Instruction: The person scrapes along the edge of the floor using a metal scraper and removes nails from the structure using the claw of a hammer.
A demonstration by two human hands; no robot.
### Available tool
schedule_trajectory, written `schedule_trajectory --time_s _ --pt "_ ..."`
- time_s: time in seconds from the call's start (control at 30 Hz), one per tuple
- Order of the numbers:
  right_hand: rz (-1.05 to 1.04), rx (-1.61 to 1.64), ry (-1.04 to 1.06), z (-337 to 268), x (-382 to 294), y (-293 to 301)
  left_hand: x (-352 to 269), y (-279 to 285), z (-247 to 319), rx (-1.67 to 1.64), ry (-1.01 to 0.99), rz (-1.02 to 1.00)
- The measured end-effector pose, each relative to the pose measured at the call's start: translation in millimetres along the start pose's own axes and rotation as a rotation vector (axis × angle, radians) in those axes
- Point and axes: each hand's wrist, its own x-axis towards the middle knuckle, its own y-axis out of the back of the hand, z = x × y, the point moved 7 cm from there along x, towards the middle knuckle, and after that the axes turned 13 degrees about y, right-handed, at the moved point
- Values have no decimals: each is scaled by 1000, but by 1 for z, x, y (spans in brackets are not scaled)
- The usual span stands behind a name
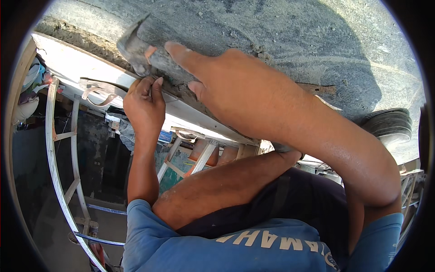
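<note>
My right hand [217, 74] holds a claw hammer [134, 47], blurred by motion, its index finger stretched along the handle toward the head. The hammer head is just above the fingertips of my left hand [144, 91]. Those fingers are pinched together at the edge of a long white board [81, 61], beside a rough concrete slab [272, 30]. Whatever small thing sits between them is hidden. A curved strap or strip [102, 97] hangs from the board left of my left hand.
An aluminium ladder [51, 136] stands below the board at the left. Orange buckets [204, 153] are lower down. On the slab lie a rusty metal strip [316, 89] and, at the right, a dark ridged shoe sole [387, 125]. The slab's broken edge runs along the board.
</note>
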Motion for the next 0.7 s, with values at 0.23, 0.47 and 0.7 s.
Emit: schedule_trajectory --time_s 0.23,0.47,0.7 --pt "120 45 46 -13 -2 33 0 7 1 54 34 12" --pt "207 -23 93 -12 -7 31 7 4 -5 62 58 -53" --pt "-7 -27 30 5 -5 -3 3 1 -3 28 84 -41"
